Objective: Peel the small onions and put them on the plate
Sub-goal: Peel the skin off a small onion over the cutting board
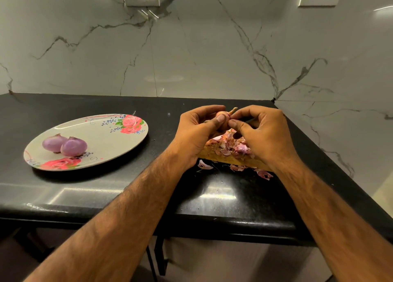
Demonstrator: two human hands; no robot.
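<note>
At the left of the frame, the floral plate (102,132) sits on the black surface (106,192), with two peeled onions (74,146) touching each other near its front-left rim. They are glossy, purple and clean of skin. Right of centre, your left grip (197,130) is curled round the third onion (223,116), thumb pressed on its near face. That one looks pale pink and papery, its dry stalk poking up toward the wall. Your right grip (261,128) pinches at the stalk end with thumb and forefinger. Hold the bulb steady in the left and draw the skin down from the stalk in one strip, turning the bulb as you go — short tugs, I judge, will only tear it into flakes. Work over the wooden board (229,159), where loose peels (234,143) lie heaped, so scraps land there — not on the plate.
</note>
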